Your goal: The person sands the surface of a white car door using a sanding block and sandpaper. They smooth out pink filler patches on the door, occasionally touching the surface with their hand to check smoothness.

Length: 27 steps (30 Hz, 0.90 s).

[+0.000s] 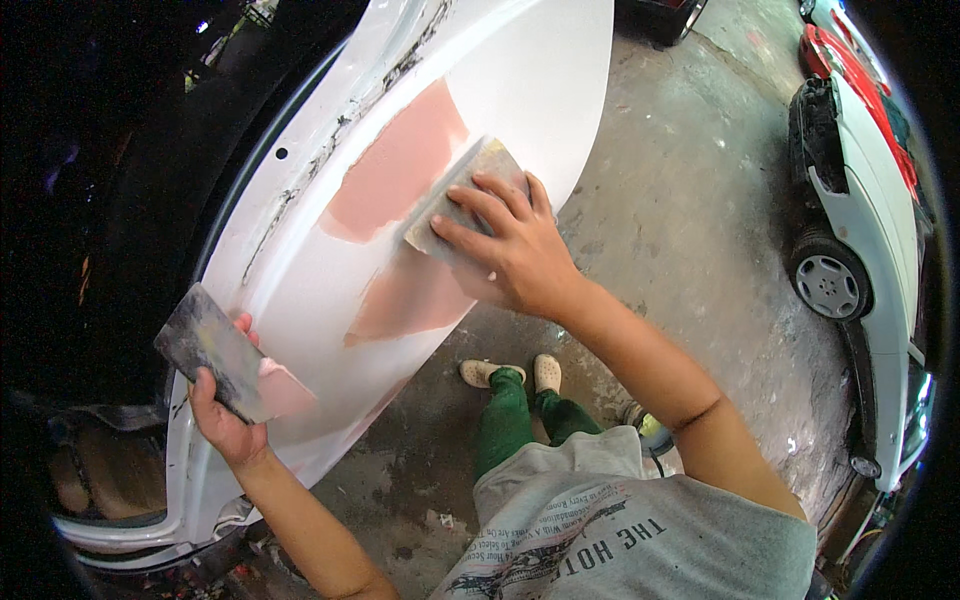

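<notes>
A white car body panel [540,75] runs diagonally in front of me, with smooth pink patches of body filler [395,165] on it. My right hand [525,255] presses a flat grey spreader [490,160] against the panel between two of these patches, fingers spread over its upper face. Off to the left, my left hand [228,425] grips a dark grey, smeared flat plate [205,345] with its thumb on the near edge. Pink filler [278,378] shows by the plate's lower right corner; whether all of it sits on the plate I cannot tell.
The car's dark opening [110,250] lies at the left, bordered by a cracked, marked seam [400,70]. Below are my feet in pale clogs [547,373] on a stained concrete floor [690,190]. A white car [880,190] with an exposed wheel stands at the right.
</notes>
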Each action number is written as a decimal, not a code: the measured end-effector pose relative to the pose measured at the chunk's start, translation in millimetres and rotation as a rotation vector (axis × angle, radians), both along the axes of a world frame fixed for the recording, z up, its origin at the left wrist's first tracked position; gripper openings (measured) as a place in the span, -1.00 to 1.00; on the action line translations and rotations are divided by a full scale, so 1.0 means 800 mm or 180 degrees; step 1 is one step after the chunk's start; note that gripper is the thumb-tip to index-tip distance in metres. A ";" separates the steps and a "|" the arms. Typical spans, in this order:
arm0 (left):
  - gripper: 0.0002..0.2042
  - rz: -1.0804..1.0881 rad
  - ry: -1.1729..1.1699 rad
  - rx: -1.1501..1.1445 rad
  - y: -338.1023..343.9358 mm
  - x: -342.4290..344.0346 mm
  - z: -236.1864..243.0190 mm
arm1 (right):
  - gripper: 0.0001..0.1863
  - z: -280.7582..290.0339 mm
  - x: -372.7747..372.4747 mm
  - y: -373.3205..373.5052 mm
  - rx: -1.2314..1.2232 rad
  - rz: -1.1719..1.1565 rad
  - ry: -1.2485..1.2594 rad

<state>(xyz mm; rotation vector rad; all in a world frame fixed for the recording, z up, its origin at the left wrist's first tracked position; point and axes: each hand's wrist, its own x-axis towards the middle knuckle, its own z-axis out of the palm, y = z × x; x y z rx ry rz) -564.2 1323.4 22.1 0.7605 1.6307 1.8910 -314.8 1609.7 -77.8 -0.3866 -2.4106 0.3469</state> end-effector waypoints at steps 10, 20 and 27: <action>-0.61 0.0656 -0.1493 -0.0320 0.090 0.224 -0.005 | -0.27 0.127 0.124 -0.082 -0.2967 0.2450 0.0698; -0.62 0.1142 -0.1238 0.0413 0.053 0.211 0.040 | -0.34 0.078 0.125 -0.067 -0.0977 0.0699 -0.0670; -0.56 0.1398 -0.0139 0.0369 0.049 0.104 0.058 | -0.39 0.110 0.013 -0.073 -0.0295 0.0221 0.0355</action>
